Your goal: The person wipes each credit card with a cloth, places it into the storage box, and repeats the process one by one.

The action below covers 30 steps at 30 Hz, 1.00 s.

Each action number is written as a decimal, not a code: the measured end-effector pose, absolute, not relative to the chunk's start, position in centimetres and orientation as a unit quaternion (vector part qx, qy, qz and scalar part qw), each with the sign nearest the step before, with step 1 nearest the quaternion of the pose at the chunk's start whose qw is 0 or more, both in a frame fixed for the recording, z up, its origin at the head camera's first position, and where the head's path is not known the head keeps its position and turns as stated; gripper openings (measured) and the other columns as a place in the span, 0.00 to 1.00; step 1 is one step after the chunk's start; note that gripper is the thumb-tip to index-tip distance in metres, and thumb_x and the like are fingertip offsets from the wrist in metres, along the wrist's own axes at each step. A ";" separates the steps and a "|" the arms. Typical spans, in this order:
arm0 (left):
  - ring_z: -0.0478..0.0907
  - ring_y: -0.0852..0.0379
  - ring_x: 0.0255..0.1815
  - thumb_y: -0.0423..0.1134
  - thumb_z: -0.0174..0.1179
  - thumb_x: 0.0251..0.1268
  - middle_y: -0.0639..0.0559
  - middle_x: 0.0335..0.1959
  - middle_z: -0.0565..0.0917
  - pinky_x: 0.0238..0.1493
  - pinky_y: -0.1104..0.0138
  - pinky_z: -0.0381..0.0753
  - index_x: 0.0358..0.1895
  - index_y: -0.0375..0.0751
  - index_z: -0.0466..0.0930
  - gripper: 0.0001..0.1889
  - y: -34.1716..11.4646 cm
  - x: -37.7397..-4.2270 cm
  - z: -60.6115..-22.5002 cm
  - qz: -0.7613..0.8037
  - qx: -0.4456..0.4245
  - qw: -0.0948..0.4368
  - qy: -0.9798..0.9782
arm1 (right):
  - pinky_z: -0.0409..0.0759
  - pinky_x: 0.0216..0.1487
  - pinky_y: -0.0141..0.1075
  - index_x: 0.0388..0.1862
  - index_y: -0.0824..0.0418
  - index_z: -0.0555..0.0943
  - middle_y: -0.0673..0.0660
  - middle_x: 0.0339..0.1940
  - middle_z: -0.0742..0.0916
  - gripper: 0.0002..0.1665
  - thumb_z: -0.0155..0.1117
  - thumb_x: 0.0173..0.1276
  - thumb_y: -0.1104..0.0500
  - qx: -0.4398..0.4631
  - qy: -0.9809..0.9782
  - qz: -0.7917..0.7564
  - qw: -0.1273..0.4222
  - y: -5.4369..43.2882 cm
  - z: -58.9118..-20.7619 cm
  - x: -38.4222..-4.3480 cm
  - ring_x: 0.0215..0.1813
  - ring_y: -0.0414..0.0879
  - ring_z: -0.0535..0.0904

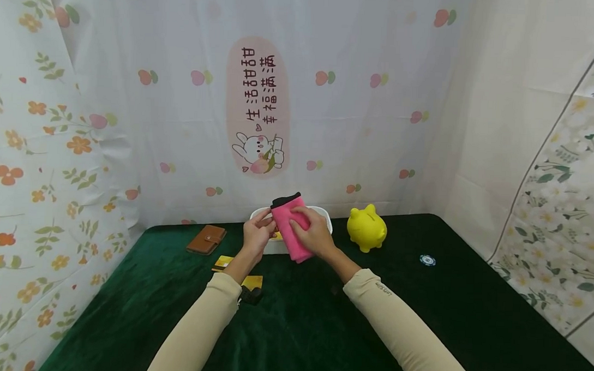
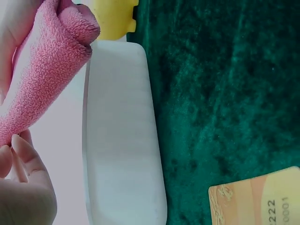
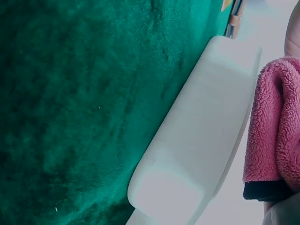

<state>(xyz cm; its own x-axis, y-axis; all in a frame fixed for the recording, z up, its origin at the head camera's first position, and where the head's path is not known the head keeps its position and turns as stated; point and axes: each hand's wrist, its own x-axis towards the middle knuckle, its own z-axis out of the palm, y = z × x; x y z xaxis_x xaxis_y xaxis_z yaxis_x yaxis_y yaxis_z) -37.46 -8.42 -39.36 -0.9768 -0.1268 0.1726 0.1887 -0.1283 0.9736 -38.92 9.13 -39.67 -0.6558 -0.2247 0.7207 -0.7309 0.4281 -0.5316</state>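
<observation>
A folded pink towel (image 1: 295, 245) with a black edge is held up in both hands, over a white plastic bin (image 1: 275, 248). My left hand (image 1: 257, 234) pinches the towel's left side near the black edge. From the right, my right hand (image 1: 317, 233) grips it with the thumb and fingers on its face. In the left wrist view the towel (image 2: 51, 70) looks rolled into thick fluffy layers, and the fingertips of the left hand (image 2: 30, 183) meet at its lower end. Something yellow shows inside the bin, mostly hidden behind the left hand and towel.
Left of the bin lies a brown snap wallet (image 1: 206, 239). Yellow bank cards (image 1: 223, 263) and a small black object (image 1: 251, 296) lie near the left forearm. A yellow piggy bank (image 1: 367, 229) stands right of the bin, with a poker chip (image 1: 427, 260) farther right on the green cloth (image 1: 311, 328).
</observation>
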 end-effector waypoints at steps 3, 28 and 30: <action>0.82 0.61 0.30 0.26 0.56 0.70 0.32 0.54 0.82 0.32 0.74 0.82 0.67 0.35 0.74 0.22 -8.4 -37.3 -39.3 -0.746 -0.017 0.114 -0.656 | 0.83 0.40 0.40 0.55 0.61 0.81 0.60 0.49 0.86 0.17 0.67 0.68 0.59 0.300 -0.803 0.430 0.283 9.2 -39.5 -38.9 0.42 0.50 0.80; 0.81 0.45 0.38 0.24 0.56 0.70 0.35 0.55 0.82 0.40 0.67 0.84 0.63 0.39 0.78 0.21 -9.1 -36.3 -38.8 -0.695 -0.051 0.132 -0.705 | 0.84 0.44 0.45 0.58 0.58 0.79 0.60 0.51 0.84 0.19 0.66 0.70 0.58 0.243 -0.832 0.432 0.248 11.8 -39.6 -39.6 0.44 0.52 0.79; 0.81 0.48 0.36 0.24 0.57 0.70 0.35 0.55 0.82 0.38 0.71 0.84 0.63 0.38 0.78 0.21 -9.0 -36.2 -39.0 -0.698 -0.050 0.129 -0.703 | 0.84 0.45 0.45 0.58 0.58 0.79 0.60 0.51 0.84 0.19 0.67 0.70 0.57 0.240 -0.836 0.427 0.248 12.1 -39.9 -39.6 0.45 0.52 0.79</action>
